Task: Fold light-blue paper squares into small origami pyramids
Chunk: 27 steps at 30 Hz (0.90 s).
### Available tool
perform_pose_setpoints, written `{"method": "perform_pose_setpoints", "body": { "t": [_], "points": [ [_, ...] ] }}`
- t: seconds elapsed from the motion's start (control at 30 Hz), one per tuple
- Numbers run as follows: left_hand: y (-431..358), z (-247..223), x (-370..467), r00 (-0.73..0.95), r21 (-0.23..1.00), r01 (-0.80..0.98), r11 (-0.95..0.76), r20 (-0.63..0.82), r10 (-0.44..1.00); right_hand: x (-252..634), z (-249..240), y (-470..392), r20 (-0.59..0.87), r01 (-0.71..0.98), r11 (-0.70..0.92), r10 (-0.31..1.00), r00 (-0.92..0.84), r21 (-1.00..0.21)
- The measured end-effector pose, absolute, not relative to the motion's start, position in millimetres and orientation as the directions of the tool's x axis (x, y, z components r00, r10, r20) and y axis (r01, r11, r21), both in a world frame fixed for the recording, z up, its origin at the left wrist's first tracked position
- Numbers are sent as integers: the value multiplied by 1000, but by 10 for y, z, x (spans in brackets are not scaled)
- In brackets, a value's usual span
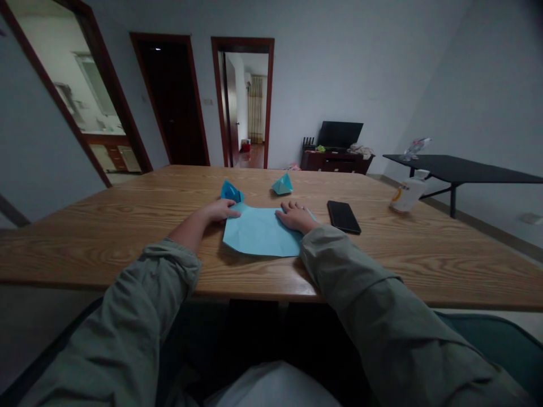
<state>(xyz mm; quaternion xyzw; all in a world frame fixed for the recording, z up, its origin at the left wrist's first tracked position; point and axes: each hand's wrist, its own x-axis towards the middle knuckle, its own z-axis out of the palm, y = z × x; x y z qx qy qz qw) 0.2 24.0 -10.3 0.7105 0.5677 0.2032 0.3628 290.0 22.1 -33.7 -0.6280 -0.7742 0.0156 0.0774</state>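
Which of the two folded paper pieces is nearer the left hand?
The darker blue piece, just beyond the left hand; the paler piece sits farther right.

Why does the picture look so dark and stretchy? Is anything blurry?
In the head view, the light is dim; the wide lens seems to stretch the sleeves; a shadow sits under the light blue paper; the white bottle looks soft.

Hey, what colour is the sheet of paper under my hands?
The sheet of paper is light blue, plainly seen in the head view.

Home: TV (340,134) on cabinet (335,162), rm w/ curtain (255,107).
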Motion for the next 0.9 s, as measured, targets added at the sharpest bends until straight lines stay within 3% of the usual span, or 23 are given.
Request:
{"method": "perform_pose_setpoints", "body": {
  "t": [0.13, 0.27, 0.43, 0.57, 0.9],
  "points": [
    [244, -124, 13, 246, 745, 661, -94, -96, 964, 2945, -343, 263, 107, 975, 188, 979, -175, -122],
    [289, -161, 69, 196, 757, 626, -189, 82, 977, 2935, -371, 302, 104, 977, 176, 981, -163, -120],
    [356, -201, 146, 186, 599, 728, -332, 294, 937, 2921, -377, 302, 107, 980, 159, 983, -146, -120],
    [340, -189, 159, 219, 530, 776, -341, 280, 935, 2924, -357, 270, 116, 978, 168, 981, -154, -123],
    [327, -157, 36, 172, 524, 807, -274, 236, 956, 2923, -351, 270, 97, 982, 154, 985, -143, -112]
  ]
}}
